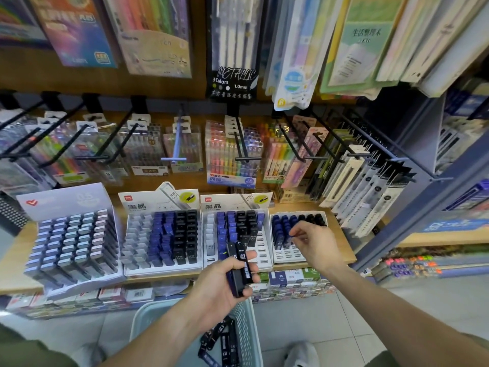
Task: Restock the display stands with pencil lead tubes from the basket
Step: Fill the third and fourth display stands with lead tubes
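My left hand (221,280) grips a bundle of black and blue pencil lead tubes (239,268) above the pale green basket (246,321). More lead tubes (225,343) lie in that basket. My right hand (315,243) reaches over the small white display stand (288,256) at the right, its fingertips pinching a blue tube (287,238) among the blue ones there. Left of it stand two white stands with blue and black tubes (164,231) (238,229). The stand with black tubes at its top right (260,254) has several bare slots at its front.
A grey stand of silvery tubes (71,239) sits at the far left of the wooden shelf (344,250). Black hooks with pen packs (232,152) hang above. Boxed goods (288,282) fill the shelf below. My white shoe (301,353) stands on the tiled floor.
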`<state>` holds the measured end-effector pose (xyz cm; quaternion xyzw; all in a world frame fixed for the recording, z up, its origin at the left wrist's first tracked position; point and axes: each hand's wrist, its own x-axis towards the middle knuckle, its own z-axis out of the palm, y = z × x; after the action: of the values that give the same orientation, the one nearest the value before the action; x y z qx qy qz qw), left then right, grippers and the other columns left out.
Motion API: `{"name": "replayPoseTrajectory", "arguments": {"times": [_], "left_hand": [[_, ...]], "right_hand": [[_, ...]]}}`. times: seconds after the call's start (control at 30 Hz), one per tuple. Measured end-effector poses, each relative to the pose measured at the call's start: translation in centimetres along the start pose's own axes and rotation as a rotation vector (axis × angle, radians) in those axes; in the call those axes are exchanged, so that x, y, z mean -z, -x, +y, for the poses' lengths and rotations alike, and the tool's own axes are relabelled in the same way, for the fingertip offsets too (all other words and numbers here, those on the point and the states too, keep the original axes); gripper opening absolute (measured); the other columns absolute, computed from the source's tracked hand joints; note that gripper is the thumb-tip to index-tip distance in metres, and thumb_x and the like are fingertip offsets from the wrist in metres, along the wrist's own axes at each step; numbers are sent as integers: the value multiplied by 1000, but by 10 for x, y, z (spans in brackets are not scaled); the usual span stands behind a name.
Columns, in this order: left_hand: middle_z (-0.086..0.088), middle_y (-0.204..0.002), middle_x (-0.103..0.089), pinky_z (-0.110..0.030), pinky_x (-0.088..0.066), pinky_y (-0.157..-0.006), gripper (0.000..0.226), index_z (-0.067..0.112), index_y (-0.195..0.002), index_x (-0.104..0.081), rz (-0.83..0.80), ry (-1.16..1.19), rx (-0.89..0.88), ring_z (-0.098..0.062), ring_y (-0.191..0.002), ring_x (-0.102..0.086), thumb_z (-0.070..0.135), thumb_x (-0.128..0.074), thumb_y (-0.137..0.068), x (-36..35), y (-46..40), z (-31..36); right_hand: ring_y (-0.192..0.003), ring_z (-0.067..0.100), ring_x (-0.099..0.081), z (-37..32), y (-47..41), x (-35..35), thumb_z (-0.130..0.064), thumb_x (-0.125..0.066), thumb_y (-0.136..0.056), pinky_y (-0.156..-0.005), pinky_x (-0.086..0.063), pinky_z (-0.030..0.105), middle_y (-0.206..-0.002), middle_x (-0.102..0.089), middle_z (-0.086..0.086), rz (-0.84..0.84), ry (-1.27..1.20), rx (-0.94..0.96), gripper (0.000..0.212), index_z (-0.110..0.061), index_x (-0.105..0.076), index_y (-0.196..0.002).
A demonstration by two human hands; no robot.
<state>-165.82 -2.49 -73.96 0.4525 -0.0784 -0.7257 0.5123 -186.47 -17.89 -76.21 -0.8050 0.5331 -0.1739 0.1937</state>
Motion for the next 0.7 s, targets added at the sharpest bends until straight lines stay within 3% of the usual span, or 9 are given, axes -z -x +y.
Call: {"name": "replayPoseTrajectory", "arguments": {"times": [0.17, 0.27, 0.33, 0.53, 0.7], "left_hand": [[-22, -119, -72, -39, -57, -74, 32, 6, -128, -67, -17, 48, 20, -32, -98, -72, 6, -52, -100, 1, 5, -1], [-21, -125, -70, -48, -56, -93, 34, 13, -130, -68, -44, 60, 39, -33, -109, -71, 10, -55, -99, 3, 7, -1], [-20, -126, -70, -51, -55, -98, 34, 16, -128, -70, -54, 62, 52, -32, -115, -69, 11, -58, -97, 3, 9, -2], [-19, -125, -70, -45, -57, -87, 31, 20, -126, -72, -66, 32, 54, -32, -115, -69, 11, -58, -100, -2, 13, -2], [-17, -123, -72, -40, -55, -84, 32, 16, -131, -67, -89, -26, 23, -31, -112, -70, 11, -58, -100, -6, 14, 0]], "right_hand": [[-77, 1, -64, 2, -5, 0, -5, -74, -87, -76, -53, 15, -84, -69, -12, -4, -13, -26, 16, -19, -73, -95], [-78, 3, -67, 4, -6, 1, -4, -75, -86, -80, -58, 23, -83, -70, -12, 12, -17, -28, 17, -19, -74, -93], [-78, 3, -67, 4, -7, 1, -4, -76, -85, -80, -58, 23, -83, -70, -12, 8, -19, -24, 17, -19, -75, -92], [-77, -3, -66, 6, -8, -1, -6, -77, -85, -68, -44, 1, -83, -71, -12, -78, -29, -40, 17, -23, -77, -87], [-76, -2, -65, 9, -4, -4, -6, -79, -83, -62, -42, -2, -82, -71, -11, -21, -120, -153, 17, -22, -77, -87]]}}
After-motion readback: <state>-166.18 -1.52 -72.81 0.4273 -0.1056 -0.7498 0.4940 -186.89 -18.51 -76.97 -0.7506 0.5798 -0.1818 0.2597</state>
